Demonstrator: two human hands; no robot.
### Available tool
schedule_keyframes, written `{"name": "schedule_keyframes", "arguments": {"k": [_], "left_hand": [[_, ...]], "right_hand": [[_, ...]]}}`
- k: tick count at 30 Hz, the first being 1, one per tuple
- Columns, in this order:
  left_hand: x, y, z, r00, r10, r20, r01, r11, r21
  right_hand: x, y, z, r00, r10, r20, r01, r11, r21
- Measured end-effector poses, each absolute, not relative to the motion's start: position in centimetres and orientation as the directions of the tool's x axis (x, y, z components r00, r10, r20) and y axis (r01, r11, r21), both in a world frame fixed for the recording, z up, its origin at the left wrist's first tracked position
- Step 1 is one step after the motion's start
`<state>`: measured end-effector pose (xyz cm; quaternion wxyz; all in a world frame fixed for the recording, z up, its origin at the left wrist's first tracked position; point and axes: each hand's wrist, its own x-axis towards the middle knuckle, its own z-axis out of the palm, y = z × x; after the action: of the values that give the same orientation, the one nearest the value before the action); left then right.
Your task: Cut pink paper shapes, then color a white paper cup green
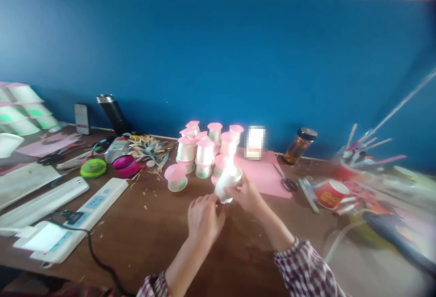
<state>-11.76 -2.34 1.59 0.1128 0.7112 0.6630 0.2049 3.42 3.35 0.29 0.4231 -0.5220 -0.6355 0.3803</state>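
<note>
White cup [226, 187], plain, pale, small, tilted, looks shiny; bright glare washes out its upper part. It's in front of the pink-topped cups [205, 156], over the tabletop [163, 229]. Right hand [247, 193] grips its side; left hand [204, 217] has curled fingers touching its lower edge, can't tell if they pinch it.

Hidden/unclear: fingers cover part of the white cup, its inside isn't readable. Rear pink-topped cups overlap, lower ones partly blocked. White box-shaped item [255, 142] behind is pixelated. Right side is motion-blurred, incl. the brush holder [345, 167]. Stacked cups [25, 111] at far left are cut off by the frame edge.

Counts: 1 white cup in the hands; 1 pink-topped cup [176, 178] standing apart at front left of the group; rest of group roughly nine tops, exact number unclear. 1 black flask [114, 114], 1 jar [300, 146] with dark lid, 1 red cup [331, 194], 1 green round container [93, 168], 1 magenta round container [126, 166], 1 power strip [98, 204] with black plug [72, 216]. Scissors [288, 183] at right, 1 pair, touching pink sheet [265, 176].
</note>
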Motion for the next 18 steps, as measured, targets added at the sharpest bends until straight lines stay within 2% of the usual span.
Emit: {"name": "schedule_keyframes", "arguments": {"k": [4, 7, 13, 18], "left_hand": [[-14.0, -2.7, 1.0, -0.022, 0.997, 0.071, 0.914, -0.008, 0.405], [-15.1, -3.0, 0.6, -0.014, 0.999, 0.049, 0.915, -0.007, 0.404], [-16.2, -3.8, 0.4, -0.027, 0.995, 0.094, 0.912, -0.014, 0.411], [-17.0, -4.3, 0.0, -0.015, 0.988, 0.156, 0.91, -0.051, 0.412]], "right_hand": [[-0.7, 3.2, -0.1, -0.172, 0.956, 0.237, 0.332, 0.283, -0.9], [-2.7, 3.6, -0.6, -0.201, 0.938, 0.283, 0.376, 0.34, -0.862], [-4.8, 4.0, -0.9, -0.294, 0.897, 0.331, 0.391, 0.429, -0.814], [-5.6, 4.3, -0.4, -0.281, 0.881, 0.38, 0.424, 0.469, -0.775]]}}
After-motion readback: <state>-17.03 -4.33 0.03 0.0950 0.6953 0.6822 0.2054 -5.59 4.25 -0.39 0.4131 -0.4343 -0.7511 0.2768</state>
